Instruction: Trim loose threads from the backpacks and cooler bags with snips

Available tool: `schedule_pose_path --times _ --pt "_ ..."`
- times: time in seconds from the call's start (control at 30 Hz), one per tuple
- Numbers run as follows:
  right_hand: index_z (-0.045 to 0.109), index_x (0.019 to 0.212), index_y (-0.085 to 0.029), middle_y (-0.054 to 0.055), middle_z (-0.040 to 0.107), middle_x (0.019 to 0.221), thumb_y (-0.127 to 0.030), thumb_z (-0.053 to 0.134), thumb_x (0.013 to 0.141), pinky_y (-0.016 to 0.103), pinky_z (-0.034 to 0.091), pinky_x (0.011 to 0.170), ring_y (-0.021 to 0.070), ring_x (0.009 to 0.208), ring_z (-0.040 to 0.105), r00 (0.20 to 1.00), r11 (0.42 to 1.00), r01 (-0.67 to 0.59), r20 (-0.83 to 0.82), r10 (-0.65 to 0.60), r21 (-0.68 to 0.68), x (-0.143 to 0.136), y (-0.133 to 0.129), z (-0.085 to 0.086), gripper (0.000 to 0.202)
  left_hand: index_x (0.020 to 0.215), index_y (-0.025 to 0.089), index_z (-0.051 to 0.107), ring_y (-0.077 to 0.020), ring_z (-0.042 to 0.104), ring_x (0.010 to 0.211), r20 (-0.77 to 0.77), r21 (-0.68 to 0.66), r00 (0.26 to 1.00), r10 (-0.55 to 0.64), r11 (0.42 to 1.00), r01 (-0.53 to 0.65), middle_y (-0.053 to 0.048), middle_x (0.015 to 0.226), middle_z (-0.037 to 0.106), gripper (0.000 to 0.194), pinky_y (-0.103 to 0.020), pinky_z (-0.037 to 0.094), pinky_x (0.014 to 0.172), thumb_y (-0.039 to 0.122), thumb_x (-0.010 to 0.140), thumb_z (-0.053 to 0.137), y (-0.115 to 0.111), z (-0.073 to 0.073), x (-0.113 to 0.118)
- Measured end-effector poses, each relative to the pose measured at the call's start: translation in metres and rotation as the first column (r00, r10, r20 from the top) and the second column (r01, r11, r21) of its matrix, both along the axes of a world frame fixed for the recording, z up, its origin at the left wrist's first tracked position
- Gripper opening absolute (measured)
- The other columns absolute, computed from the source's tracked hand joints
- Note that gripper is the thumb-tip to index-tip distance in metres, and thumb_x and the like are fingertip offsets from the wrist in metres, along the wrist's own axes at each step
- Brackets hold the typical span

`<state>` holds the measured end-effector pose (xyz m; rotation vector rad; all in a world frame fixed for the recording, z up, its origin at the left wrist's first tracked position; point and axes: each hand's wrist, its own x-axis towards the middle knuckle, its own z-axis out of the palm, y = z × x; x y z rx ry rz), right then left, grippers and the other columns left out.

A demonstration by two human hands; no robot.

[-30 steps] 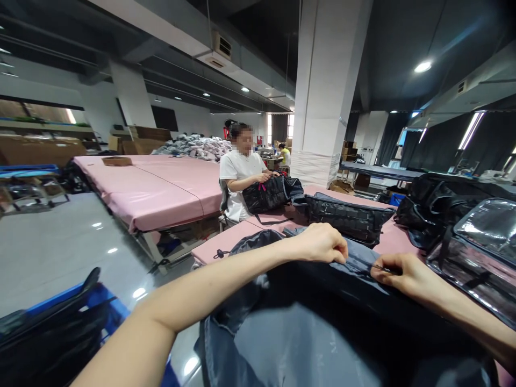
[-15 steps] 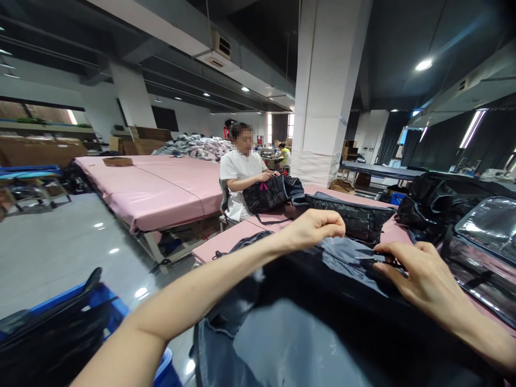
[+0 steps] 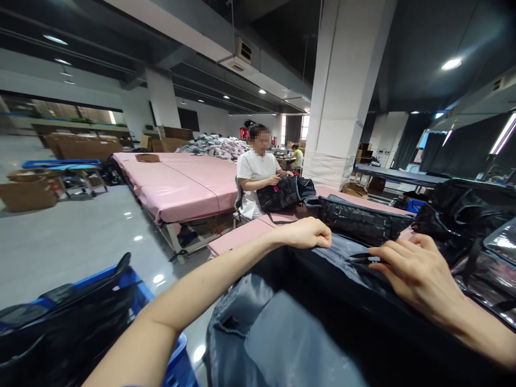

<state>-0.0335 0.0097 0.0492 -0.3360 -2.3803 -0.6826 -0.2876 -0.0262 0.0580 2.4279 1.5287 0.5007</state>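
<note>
A large black bag (image 3: pixel 290 333) with grey lining gapes open right in front of me. My left hand (image 3: pixel 308 234) is closed at its far rim, fingertips curled down by the grey lining (image 3: pixel 341 250); whatever they pinch is hidden or too small to name. To the right, my right hand (image 3: pixel 411 263) is closed around small thread snips (image 3: pixel 360 258). Their dark blades point left, toward my left hand, and lie close over the lining.
Across the pink-covered table (image 3: pixel 237 236) a person in a white shirt (image 3: pixel 258 169) handles another black bag (image 3: pixel 282 194). More black bags (image 3: pixel 363 217) stand beyond mine and at the right. A blue crate (image 3: pixel 181 360) holding black bags is at lower left.
My left hand has come down and slightly left, onto the bag's far rim. The snips have tilted and shifted slightly left with my right hand. The view has turned a little left.
</note>
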Motion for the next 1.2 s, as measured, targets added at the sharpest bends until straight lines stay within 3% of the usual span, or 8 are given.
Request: schedule_pose_path --times 0.1,0.3,0.63,0.9,1.0,1.1,1.2 --pt "0.061 0.082 -0.021 -0.001 0.061 0.066 -0.026 0.047 0.09 0.034 0.03 0.073 0.0126 0.063 0.054 0.999 0.999 -0.014 0.033 0.013 0.047 -0.012 -0.001 0.007 0.017 0.077 0.011 0.064 -0.0074 0.049 0.063 0.031 -0.016 0.999 -0.031 0.999 0.032 0.002 0.07 0.059 0.013 -0.015 0.034 0.059 0.016 0.08 0.053 -0.003 0.002 -0.001" --pt "0.061 0.089 -0.021 -0.001 0.062 0.07 -0.026 0.046 0.09 0.033 0.029 0.072 0.0128 0.065 0.054 0.995 0.997 -0.056 0.085 0.052 0.045 -0.015 0.0 0.016 0.015 0.078 0.012 0.063 -0.008 0.05 0.065 0.063 -0.041 0.997 -0.046 0.998 0.048 0.002 0.07 0.058 0.012 -0.015 0.035 0.06 0.017 0.08 0.052 -0.004 0.0 -0.004" --pt "0.062 0.087 -0.022 0.0 0.061 0.069 -0.029 0.046 0.09 0.034 0.027 0.073 0.0129 0.066 0.052 0.986 0.997 -0.071 0.15 0.07 0.002 -0.024 0.004 0.016 0.017 0.077 0.012 0.062 -0.0081 0.05 0.064 0.068 -0.028 0.996 -0.053 0.998 0.055 0.002 0.07 0.058 0.011 -0.015 0.034 0.06 0.016 0.08 0.052 -0.005 -0.002 -0.002" --pt "0.061 0.087 -0.023 -0.002 0.063 0.073 -0.028 0.051 0.088 0.033 0.03 0.073 0.0116 0.065 0.053 0.985 0.975 -0.078 0.133 0.107 -0.206 -0.018 0.005 0.016 0.012 0.077 0.011 0.064 -0.0079 0.05 0.064 0.09 -0.011 0.995 -0.047 0.999 0.048 0.001 0.069 0.058 0.012 -0.015 0.035 0.06 0.014 0.081 0.053 -0.008 -0.001 -0.003" --pt "0.062 0.09 -0.024 -0.001 0.065 0.077 -0.033 0.052 0.087 0.034 0.033 0.074 0.0131 0.067 0.056 0.992 0.96 -0.033 0.108 0.065 -0.278 -0.009 0.007 0.01 0.013 0.086 0.012 0.066 -0.0087 0.053 0.07 0.133 -0.008 0.977 -0.169 0.985 0.172 0.0 0.08 0.063 0.012 -0.016 0.038 0.064 0.019 0.08 0.058 -0.011 -0.005 0.001" --pt "0.063 0.091 -0.025 0.001 0.067 0.08 -0.042 0.052 0.085 0.033 0.039 0.069 0.0158 0.068 0.058 0.999 0.922 0.009 0.037 0.005 -0.387 -0.001 0.01 0.004 0.021 0.088 0.013 0.068 -0.0093 0.057 0.073 0.218 0.014 0.937 -0.271 0.961 0.275 -0.001 0.083 0.065 0.016 -0.015 0.04 0.066 0.022 0.076 0.065 -0.012 -0.011 0.01" --pt "0.066 0.09 -0.025 0.003 0.068 0.082 -0.048 0.052 0.083 0.031 0.044 0.062 0.0185 0.069 0.06 0.999 0.84 0.048 0.006 -0.053 -0.541 0.002 0.01 0.0 0.028 0.077 0.011 0.068 -0.0082 0.056 0.065 0.258 0.005 0.953 -0.162 0.986 0.166 0.001 0.068 0.064 0.009 -0.015 0.038 0.06 0.02 0.074 0.066 -0.012 -0.013 0.015"
